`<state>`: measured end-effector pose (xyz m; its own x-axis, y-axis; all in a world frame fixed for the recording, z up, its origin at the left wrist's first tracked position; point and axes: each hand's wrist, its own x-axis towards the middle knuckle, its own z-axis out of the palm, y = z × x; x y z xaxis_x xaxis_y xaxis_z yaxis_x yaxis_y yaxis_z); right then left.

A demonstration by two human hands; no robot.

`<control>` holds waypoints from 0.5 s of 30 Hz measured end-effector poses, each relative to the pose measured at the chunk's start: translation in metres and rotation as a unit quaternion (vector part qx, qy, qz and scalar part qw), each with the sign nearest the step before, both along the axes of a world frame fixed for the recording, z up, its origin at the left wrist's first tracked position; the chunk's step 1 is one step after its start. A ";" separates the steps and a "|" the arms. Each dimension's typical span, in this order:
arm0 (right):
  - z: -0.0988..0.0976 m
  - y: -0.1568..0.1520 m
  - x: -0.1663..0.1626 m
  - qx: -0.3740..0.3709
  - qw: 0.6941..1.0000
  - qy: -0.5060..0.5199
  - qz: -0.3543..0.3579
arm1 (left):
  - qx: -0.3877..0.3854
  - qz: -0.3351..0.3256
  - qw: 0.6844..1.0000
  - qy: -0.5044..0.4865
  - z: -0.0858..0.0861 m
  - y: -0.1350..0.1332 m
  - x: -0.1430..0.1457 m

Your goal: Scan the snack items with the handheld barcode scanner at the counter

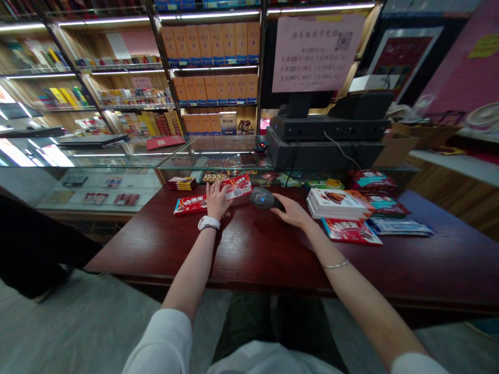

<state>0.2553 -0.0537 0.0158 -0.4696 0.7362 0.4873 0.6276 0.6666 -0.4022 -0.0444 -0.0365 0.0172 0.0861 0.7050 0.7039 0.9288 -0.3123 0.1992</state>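
My left hand (pixel 218 200) grips a red snack packet (pixel 238 187) by its left end, with the barcode side showing toward the scanner. Beneath that hand, another red snack packet (pixel 190 204) lies on the dark wooden counter (pixel 249 254). In my right hand (pixel 291 210) is a black barcode scanner (pixel 262 198), its fingers wrapped round the handle. A small blue light shows on the scanner's head, which points left at the held packet, a short gap away.
Right of the scanner lie white boxes (pixel 337 202), a red snack packet (pixel 352 230), a blue packet (pixel 401 226) and red bags (pixel 372 181). Small stacked packs (pixel 181 183) sit at the left. Behind stand a glass display case (pixel 218 156) and a monitor with a paper sign (pixel 317 54). A person's dark-clothed leg (pixel 35 244) shows left.
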 end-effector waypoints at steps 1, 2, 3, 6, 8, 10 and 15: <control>0.000 0.000 0.001 -0.003 1.000 0.000 0.000 | 0.000 0.004 1.000 0.002 -0.001 0.001 0.000; 0.000 0.000 0.001 -0.005 1.000 -0.001 0.001 | -0.001 0.009 1.000 0.004 -0.003 0.002 -0.001; 0.000 0.000 0.001 -0.007 1.000 -0.001 0.003 | -0.001 0.014 1.000 0.007 -0.004 0.003 -0.002; 0.000 0.000 0.000 -0.007 1.000 0.001 0.012 | 0.000 0.019 1.000 0.018 -0.009 0.006 -0.004; 0.000 -0.001 -0.001 -0.005 1.000 0.001 0.016 | 0.000 0.021 1.000 0.023 -0.011 0.007 -0.006; 0.001 -0.002 -0.002 -0.006 1.000 0.000 0.017 | -0.004 0.025 0.999 0.022 -0.011 0.008 -0.006; 0.004 -0.004 -0.004 -0.011 1.000 0.001 0.023 | -0.016 0.028 0.999 0.015 -0.011 0.008 -0.006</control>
